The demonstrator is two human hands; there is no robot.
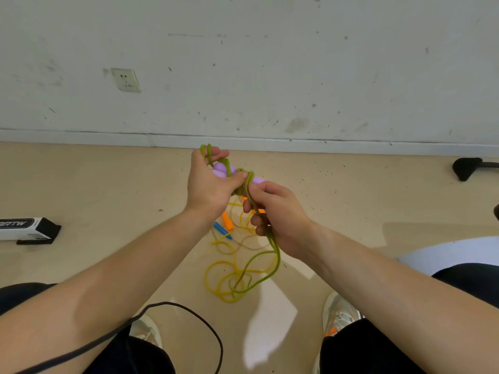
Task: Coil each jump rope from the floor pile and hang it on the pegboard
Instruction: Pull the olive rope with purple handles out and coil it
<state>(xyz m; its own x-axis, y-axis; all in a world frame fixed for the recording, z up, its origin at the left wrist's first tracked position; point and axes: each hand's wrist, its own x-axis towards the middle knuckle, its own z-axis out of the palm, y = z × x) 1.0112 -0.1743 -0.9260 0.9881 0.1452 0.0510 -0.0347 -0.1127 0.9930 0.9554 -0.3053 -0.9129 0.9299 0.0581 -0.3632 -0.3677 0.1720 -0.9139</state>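
Forearms (135, 268) outstretched: green rope (271, 256) loops over left grip (208, 184), trails below right grip (275, 214).

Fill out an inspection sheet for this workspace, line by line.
Surface: beige floor, speckled with dark bits.
Job's things: green rope with purple handles in both hands, its tail hanging toward the floor; yellow rope, orange handle and blue handle lie below.
Clutter: black-and-white box at left; black object at right edge.
Grippers: left hand holds handles and rope loops; right hand pinches the rope.
Cables: black cable loops by the left forearm.
Surroundings: scuffed wall, wall socket, grey baseboard.
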